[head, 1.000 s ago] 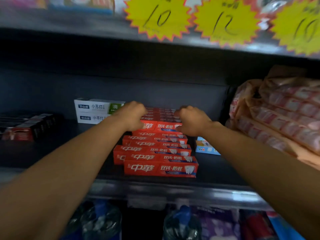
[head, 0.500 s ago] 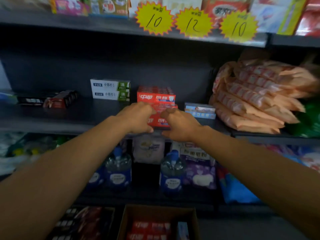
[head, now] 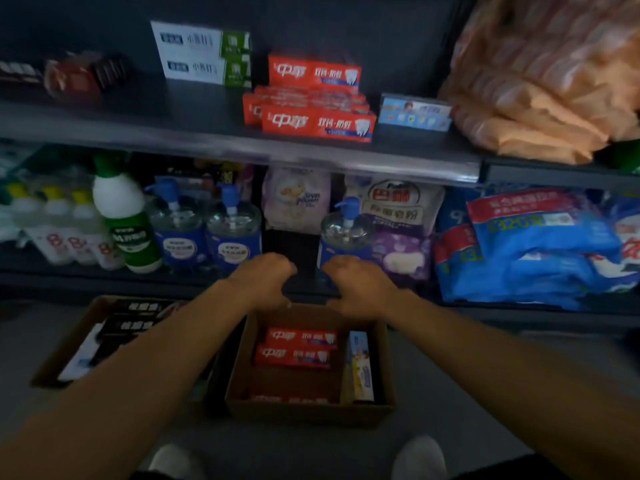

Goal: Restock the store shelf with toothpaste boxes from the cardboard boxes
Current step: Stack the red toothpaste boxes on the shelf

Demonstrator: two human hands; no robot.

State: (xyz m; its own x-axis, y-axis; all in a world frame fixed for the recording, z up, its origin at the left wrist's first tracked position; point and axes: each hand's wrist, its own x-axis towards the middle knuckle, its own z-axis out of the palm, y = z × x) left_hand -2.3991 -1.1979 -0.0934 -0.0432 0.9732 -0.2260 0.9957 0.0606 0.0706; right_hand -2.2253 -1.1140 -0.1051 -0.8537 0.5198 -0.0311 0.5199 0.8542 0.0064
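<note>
Both hands, left (head: 265, 280) and right (head: 358, 287), fingers loosely curled and empty, are being lowered from the stacked red toothpaste boxes (head: 317, 124) at twelve o'clock toward the open brown cardboard box (head: 304, 408), where more are lying; another load is being fetched.

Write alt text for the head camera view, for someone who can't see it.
Two empty hands, left hand and right hand, reach down over an open brown cardboard box holding red toothpaste boxes. Above, more red toothpaste boxes sit stacked on a dark metal shelf.
</note>
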